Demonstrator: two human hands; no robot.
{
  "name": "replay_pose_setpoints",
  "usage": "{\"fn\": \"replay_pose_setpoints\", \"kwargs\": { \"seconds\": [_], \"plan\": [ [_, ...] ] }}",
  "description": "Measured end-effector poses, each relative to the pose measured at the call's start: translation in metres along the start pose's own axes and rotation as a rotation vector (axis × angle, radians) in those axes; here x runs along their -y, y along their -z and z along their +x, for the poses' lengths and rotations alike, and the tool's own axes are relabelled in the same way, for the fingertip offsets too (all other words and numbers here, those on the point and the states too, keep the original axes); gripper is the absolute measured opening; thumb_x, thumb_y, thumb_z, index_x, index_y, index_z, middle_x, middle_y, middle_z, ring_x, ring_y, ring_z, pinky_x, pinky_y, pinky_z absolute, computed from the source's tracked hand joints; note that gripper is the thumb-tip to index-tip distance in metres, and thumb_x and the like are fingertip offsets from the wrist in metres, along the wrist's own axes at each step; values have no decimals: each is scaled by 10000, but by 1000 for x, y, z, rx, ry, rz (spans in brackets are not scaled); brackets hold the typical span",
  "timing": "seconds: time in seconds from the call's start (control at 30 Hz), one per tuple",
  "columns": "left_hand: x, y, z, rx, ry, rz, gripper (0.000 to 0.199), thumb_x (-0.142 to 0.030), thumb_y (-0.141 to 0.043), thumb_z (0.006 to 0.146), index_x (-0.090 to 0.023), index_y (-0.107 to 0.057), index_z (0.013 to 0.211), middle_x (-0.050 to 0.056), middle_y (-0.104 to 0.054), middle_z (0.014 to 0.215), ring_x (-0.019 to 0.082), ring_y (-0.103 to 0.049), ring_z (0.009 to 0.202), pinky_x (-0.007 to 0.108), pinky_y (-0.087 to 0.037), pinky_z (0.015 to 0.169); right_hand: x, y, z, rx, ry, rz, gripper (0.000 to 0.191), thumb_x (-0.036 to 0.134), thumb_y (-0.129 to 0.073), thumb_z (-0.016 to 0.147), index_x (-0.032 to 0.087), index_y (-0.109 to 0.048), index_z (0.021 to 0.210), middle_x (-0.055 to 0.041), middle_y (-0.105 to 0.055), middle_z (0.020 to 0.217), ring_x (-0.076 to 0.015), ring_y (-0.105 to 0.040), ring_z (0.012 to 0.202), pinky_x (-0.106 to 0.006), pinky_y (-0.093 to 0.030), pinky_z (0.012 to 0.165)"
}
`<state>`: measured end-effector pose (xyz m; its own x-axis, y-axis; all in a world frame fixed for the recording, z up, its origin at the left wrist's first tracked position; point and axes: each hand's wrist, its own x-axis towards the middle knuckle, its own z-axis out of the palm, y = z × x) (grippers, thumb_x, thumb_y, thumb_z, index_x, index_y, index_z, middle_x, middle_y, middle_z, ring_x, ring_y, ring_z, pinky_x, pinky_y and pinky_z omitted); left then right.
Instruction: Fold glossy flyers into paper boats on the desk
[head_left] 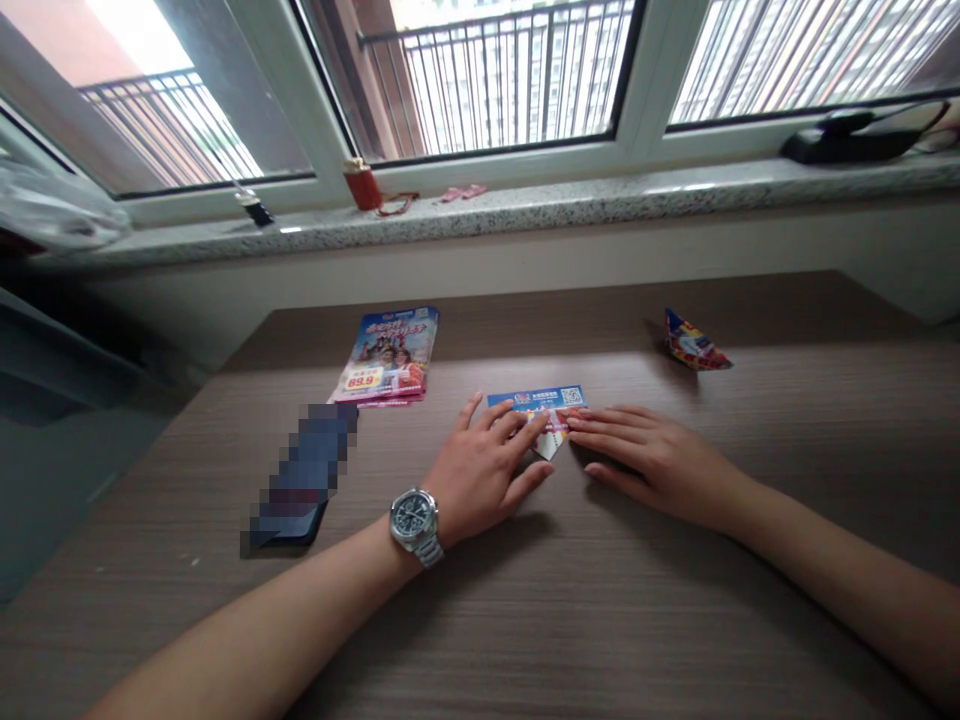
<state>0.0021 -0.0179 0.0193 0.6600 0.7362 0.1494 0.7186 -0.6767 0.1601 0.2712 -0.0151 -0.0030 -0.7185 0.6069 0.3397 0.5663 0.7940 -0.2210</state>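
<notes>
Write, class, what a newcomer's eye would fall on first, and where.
First, probably, comes the left hand on a partly folded, multicoloured paper leaflet at centre, with the right hand at its right edge. Next may be the round, dark-faced silver metal watch on the left wrist, then the pointed, multicoloured folded paper beyond the right hand and the stack of blue-and-pink printed leaflets beyond the left.

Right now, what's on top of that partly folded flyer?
On the flyer lie fingers of the left hand and fingertips of the right hand. Its blue top strip, QR code and lower tip show; whatever is under the fingers is covered.
</notes>
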Motion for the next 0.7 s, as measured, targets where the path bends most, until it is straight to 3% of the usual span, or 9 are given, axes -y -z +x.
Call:
{"fn": "replay_pose_setpoints", "kwargs": {
  "seconds": [0.27,0.5,0.7],
  "plan": [
    [2,-4,0,8,-28,-5,531,-528,-370,1009,-257,-456,1458,92,-529,1406,280,-466,1304,477,-348,1138,4,0,2,-44,-12,45,415,261,-585,952,267,-584,1367,-83,-643,1362,-263,-594,1254,-469,-492,1052],
    [1,-4,0,22,-70,-13,522,-536,-368,1010,-275,-456,1454,66,-485,1490,260,-384,1418,493,-199,1229,-2,-5,1,-43,-47,7,367,282,-569,962,256,-606,1326,-108,-598,1409,-277,-530,1322,-487,-473,1066],
    [2,-5,-1,22,-40,-17,540,-547,-371,1006,-256,-459,1452,73,-434,1537,252,-345,1452,471,-202,1234,-1,-4,1,-28,-30,30,384,276,-580,956,266,-596,1339,-84,-650,1352,-275,-546,1312,-510,-453,1090]
  ]
}}
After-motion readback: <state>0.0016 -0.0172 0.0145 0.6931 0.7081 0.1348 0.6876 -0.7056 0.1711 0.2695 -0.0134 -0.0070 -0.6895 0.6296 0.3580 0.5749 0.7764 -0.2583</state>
